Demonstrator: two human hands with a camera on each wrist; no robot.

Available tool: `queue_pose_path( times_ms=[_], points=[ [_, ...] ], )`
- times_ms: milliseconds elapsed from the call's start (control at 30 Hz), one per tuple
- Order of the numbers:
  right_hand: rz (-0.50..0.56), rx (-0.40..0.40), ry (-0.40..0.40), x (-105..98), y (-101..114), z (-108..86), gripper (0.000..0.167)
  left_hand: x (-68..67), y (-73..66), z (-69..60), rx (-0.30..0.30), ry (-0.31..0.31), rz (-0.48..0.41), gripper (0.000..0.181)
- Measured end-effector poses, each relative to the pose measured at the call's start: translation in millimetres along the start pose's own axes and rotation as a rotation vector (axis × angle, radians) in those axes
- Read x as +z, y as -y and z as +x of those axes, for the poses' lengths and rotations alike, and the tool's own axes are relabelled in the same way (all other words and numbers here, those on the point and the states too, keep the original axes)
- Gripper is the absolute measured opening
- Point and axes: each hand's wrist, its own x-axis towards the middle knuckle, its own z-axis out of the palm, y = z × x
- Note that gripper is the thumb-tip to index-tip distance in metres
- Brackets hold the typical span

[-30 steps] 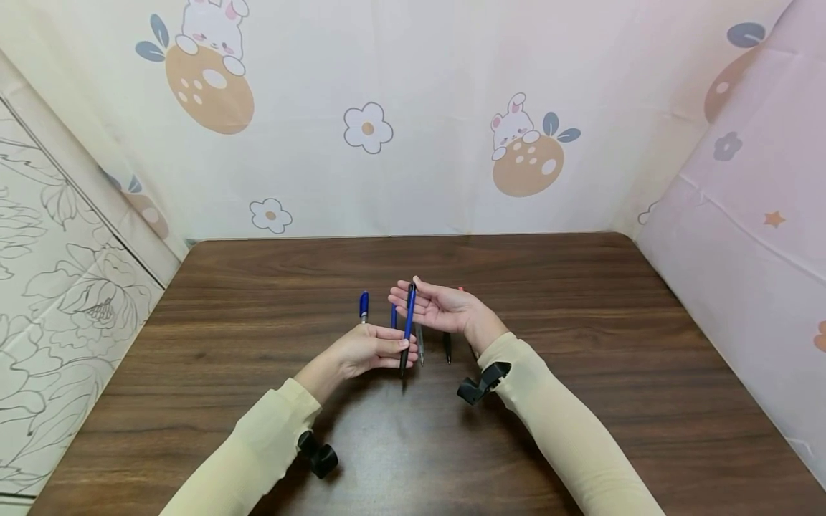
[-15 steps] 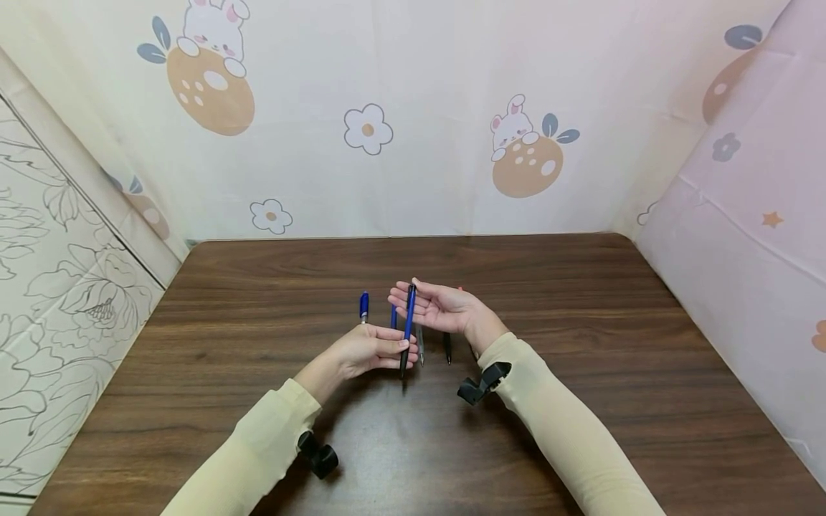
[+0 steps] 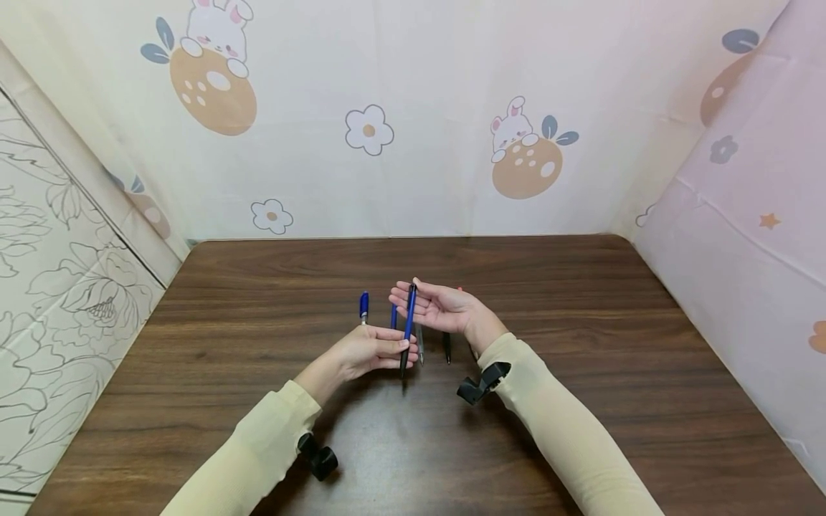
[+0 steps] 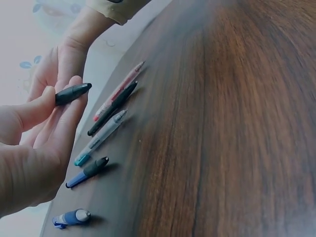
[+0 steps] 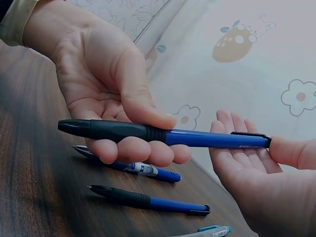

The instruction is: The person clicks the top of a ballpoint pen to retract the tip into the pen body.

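Left sleeve [image 3: 252,448], nearer the desk's [image 3: 677,351] left edge, and right sleeve [image 3: 561,423], nearer its right edge, are showing plain cream-yellow, ending in simple cuffs [image 3: 300,403]. Left wrist unit [image 3: 323,462] is showing black, stubby and round-ended; right wrist unit [image 3: 475,390], also black, is looking more angular, bracket-like. Left hand [image 3: 368,350] and right hand [image 3: 445,308] are going bare.

Blue and black pen [image 5: 192,139] — brown wood-grain table [image 3: 406,437], cream sleeves [image 3: 261,441] — pale rabbit-and-flower cloth [image 3: 439,172]
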Motion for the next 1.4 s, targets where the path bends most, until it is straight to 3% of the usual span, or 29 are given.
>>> queue_pose_path(
  times_ms=[500,1033,1400],
  points=[
    [0.026,-0.005,0.020,0.2,0.2,-0.5,0.039,-1.6,-0.4,-4.3,0.038,-0.001,0.026,0.037],
    [0.016,0.013,0.029,1.2,-4.3,-0.4,0.035,-1.7,-3.8,-2.1,0.048,-0.086,0.001,0.036],
    [-0.005,0.003,0.012,1.5,-4.4,-1.7,0.034,-2.9,-4.1,-4.5,0.051,-0.096,0.001,0.036]
  ],
)
